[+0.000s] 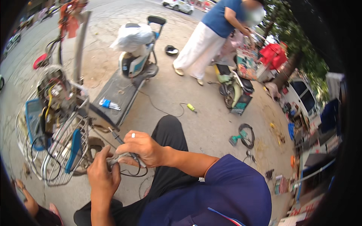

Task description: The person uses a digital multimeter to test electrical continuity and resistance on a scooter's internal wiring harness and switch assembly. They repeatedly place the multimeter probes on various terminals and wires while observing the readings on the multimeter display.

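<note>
Both my hands meet in front of my knees, close to the stripped front of an electric scooter. My left hand (102, 171) pinches one side of a small grey piece (112, 161), whose kind I cannot make out. From the other side my right hand (141, 150), with a ring on one finger, closes round the same piece. A black cable (118, 138) with a thin bare end sticks up from between my fingers, and its loop hangs below my right hand. Left of them are the scooter's wire basket (52, 160) and exposed wiring (51, 100).
On the scooter's footboard (120, 88) lies a blue-holdered hex key set (109, 104). A yellow-green tool (191, 108), a green power tool (237, 138) and a black ring (247, 136) lie on the ground. A person (211, 34) stands by another scooter (235, 88); someone's arm (28, 197) shows lower left.
</note>
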Motion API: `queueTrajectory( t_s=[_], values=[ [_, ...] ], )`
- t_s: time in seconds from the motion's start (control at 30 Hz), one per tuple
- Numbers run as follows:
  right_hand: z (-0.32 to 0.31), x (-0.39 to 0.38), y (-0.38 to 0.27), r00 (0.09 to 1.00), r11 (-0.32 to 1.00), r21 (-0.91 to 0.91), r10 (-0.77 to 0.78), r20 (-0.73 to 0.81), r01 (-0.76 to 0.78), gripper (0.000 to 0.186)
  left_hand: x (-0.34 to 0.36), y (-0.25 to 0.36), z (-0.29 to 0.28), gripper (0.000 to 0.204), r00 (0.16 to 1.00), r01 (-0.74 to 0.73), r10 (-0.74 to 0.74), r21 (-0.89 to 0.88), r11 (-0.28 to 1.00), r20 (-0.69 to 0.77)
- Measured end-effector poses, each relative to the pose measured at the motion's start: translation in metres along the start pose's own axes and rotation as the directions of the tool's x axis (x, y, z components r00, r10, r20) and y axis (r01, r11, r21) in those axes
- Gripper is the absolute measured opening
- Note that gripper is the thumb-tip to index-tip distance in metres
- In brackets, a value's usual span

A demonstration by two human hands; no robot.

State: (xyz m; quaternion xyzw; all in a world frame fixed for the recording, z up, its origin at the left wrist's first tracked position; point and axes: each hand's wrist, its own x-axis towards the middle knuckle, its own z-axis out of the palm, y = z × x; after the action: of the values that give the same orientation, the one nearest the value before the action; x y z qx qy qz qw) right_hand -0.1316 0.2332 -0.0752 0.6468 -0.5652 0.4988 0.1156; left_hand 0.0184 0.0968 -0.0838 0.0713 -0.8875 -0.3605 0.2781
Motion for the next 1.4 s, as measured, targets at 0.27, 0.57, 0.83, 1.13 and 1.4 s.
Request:
queueTrajectory(
  t_s=[0.27,0.57,0.83,1.13,1.4],
  values=[
    [-0.020,-0.030,-0.016,0.960,0.972,0.091,0.227,-0.163,-0.215,0.019,0.007,0.019,-0.011,0.023,0.995,-0.098,0.098,-0.056,0.994,0.014],
    [-0.017,-0.031,-0.011,0.962,0.974,0.089,0.219,-0.165,-0.206,0.019,0.007,0.017,-0.040,0.021,0.989,-0.145,0.144,0.034,0.989,0.021],
    [-0.011,-0.034,-0.004,0.965,0.967,0.077,0.249,-0.087,-0.243,0.024,0.003,0.020,-0.057,0.022,0.975,-0.219,0.221,0.078,0.973,-0.023],
    [-0.027,-0.040,0.012,0.884,0.873,0.157,0.467,0.005,-0.462,0.044,0.006,0.030,-0.066,0.022,0.978,-0.190,0.186,0.036,0.981,0.091],
    [-0.002,-0.033,-0.011,0.880,0.836,0.277,0.454,0.139,-0.474,0.038,0.004,0.020,-0.049,0.022,0.982,-0.092,0.113,-0.138,0.986,0.151]
  ],
)
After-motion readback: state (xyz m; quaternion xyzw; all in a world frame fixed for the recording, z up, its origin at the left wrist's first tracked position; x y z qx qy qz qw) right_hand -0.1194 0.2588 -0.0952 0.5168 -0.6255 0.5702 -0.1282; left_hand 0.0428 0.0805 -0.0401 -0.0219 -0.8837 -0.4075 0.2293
